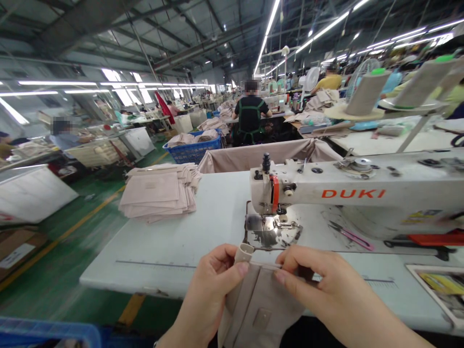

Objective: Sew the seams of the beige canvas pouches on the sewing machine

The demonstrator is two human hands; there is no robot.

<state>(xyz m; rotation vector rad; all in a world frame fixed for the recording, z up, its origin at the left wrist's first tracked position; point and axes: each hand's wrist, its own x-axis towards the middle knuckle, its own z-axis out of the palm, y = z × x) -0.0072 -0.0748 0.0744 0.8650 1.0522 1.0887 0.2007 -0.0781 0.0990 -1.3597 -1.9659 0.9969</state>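
Note:
My left hand (210, 278) is closed, pinching the top left corner of a beige fabric piece (259, 304) between thumb and fingers. My right hand (319, 285) is also closed on the fabric's upper edge, a little to the right. The fabric hangs over the front edge of the white table (170, 241), just in front of the needle plate (270, 232) of a white DUKI sewing machine (348, 193). A small square patch shows on the fabric's lower part.
A stack of beige fabric pieces (159, 191) lies on the table's far left. Pink-handled snips (353, 237) rest beside the machine. Thread cones (368, 92) stand at the right. A blue basket (194, 147) and other workers sit beyond. A blue bin (47, 331) is at lower left.

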